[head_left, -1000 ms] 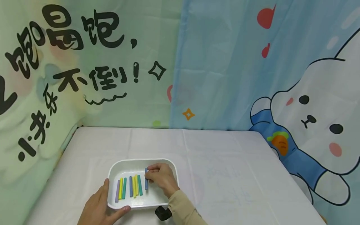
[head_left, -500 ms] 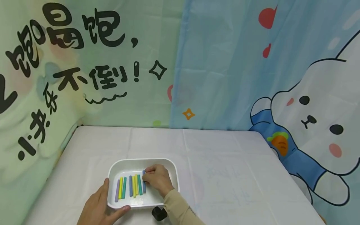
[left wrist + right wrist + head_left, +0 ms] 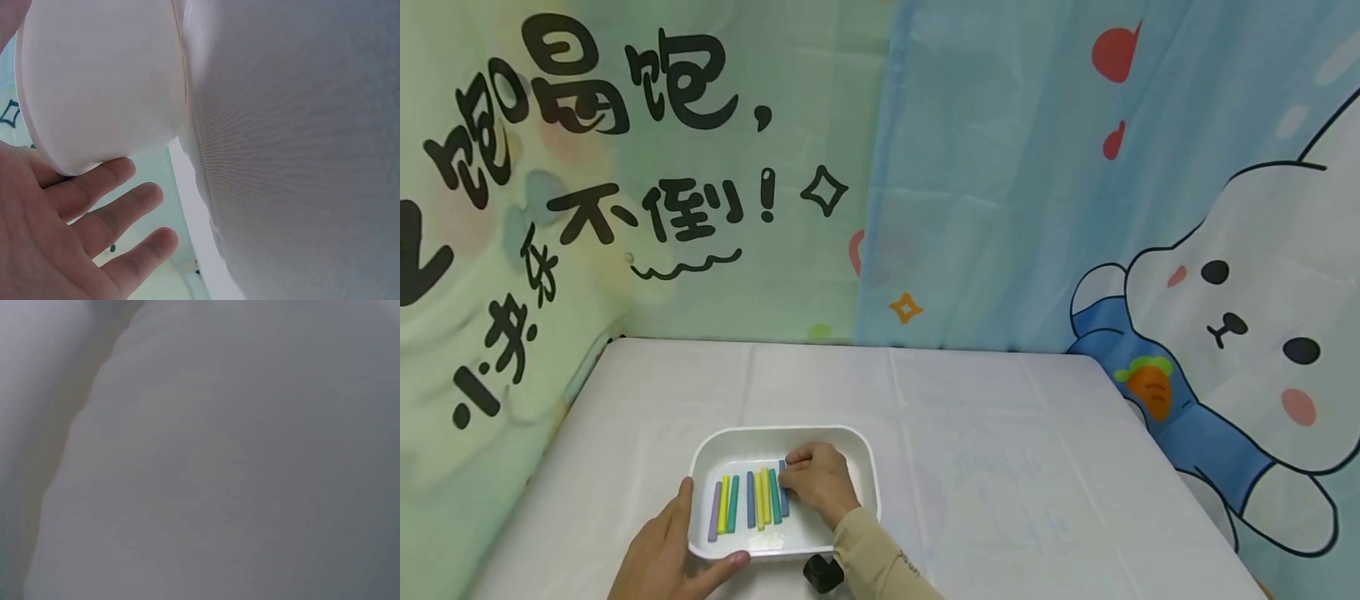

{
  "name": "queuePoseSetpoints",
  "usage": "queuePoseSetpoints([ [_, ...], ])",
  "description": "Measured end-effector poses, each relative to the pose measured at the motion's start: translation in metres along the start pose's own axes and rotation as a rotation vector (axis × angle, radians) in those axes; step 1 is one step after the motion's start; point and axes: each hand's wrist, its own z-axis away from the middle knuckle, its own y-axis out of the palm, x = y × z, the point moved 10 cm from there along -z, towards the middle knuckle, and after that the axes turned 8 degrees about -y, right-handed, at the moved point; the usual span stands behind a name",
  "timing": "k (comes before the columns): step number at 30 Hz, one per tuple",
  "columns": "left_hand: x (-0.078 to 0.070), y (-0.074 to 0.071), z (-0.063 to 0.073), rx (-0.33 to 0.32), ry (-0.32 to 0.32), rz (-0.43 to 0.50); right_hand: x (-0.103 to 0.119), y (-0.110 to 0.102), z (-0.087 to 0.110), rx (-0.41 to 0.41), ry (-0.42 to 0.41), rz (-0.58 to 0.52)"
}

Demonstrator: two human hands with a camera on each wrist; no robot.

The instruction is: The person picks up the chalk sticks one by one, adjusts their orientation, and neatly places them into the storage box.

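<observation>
A white tray (image 3: pixel 820 537) holds a row of slim chalk sticks in purple, yellow, green and blue. At the row's right end, my right hand (image 3: pixel 822 483) pinches a blue chalk stick (image 3: pixel 785 503) that lies close beside a green one (image 3: pixel 774 497). The fingertips cover the stick's middle. My left hand (image 3: pixel 658 546) rests against the tray's near left corner, thumb along the front side. In the left wrist view, the left hand's fingers (image 3: pixel 119 222) are spread, with one touching the tray's wall (image 3: pixel 106 81). The right wrist view has only a blurred pale surface.
The tray stands on a white-covered table (image 3: pixel 1000 467). A black block-shaped device (image 3: pixel 823 573) sits at the right wrist, by the tray's front edge. Behind the table hangs a printed curtain (image 3: pixel 985 208) with lettering and a rabbit.
My right hand has moved a little left with the blue chalk stick, bringing it up beside the green one. The left hand has stayed at the tray's corner.
</observation>
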Motion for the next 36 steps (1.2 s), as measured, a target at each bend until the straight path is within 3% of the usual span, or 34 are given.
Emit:
queuePoseSetpoints([
  [9, 0.003, 0.002, -0.002, 0.010, -0.019, -0.012, 0.003, -0.004, 0.001, -0.018, -0.035, 0.018],
  [11, 0.003, 0.003, -0.002, 0.006, -0.011, -0.010, 0.010, -0.009, 0.002, -0.057, -0.089, 0.032],
  [15, 0.005, 0.002, -0.004, 0.001, -0.008, -0.010, 0.031, -0.027, 0.006, -0.164, -0.276, 0.063],
  [19, 0.012, 0.003, -0.006, 0.022, -0.051, -0.025, 0.052, -0.044, 0.014, -0.194, -0.428, 0.095],
  [27, 0.020, 0.008, -0.009, 0.077, -0.105, -0.020, 0.070, -0.080, 0.026, -0.222, -0.549, 0.260],
  [31, 0.020, 0.007, -0.009, 0.075, -0.098, -0.013, 0.061, -0.105, 0.030, -0.274, -0.560, 0.387],
  [36, 0.017, 0.006, -0.008, 0.071, -0.076, -0.001, 0.025, -0.148, 0.038, -0.339, -0.464, 0.535],
])
